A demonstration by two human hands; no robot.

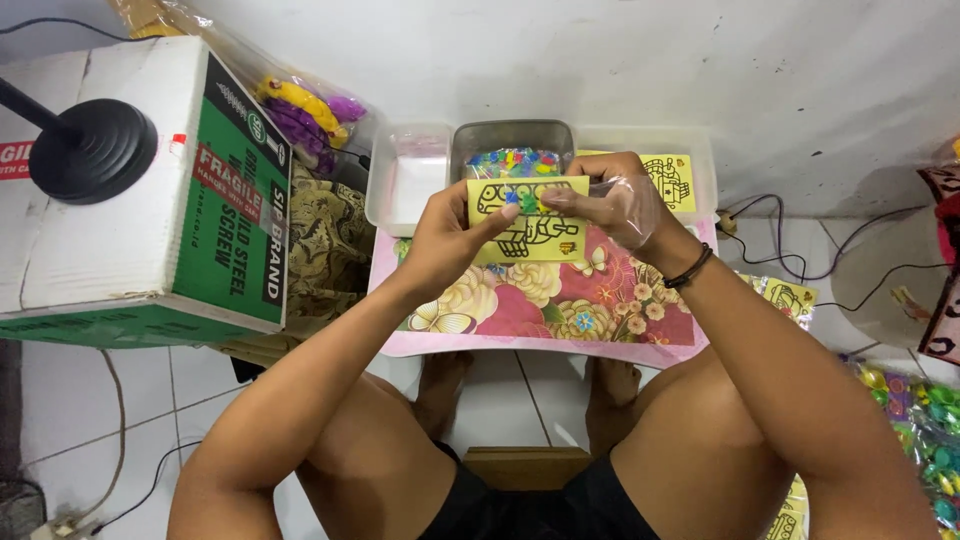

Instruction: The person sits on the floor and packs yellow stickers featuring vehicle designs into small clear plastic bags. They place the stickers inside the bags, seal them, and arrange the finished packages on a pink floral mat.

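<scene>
A yellow card printed with a black line drawing is held up over the flowered bench, just in front of the grey metal tray of small coloured pieces. The left hand grips the card's left edge, fingers pinched on it. The right hand holds the top right, its fingers closed on the card and a clear plastic sleeve. Either side of the tray sit clear plastic tubs. Left of the bench stands a cardboard box
</scene>
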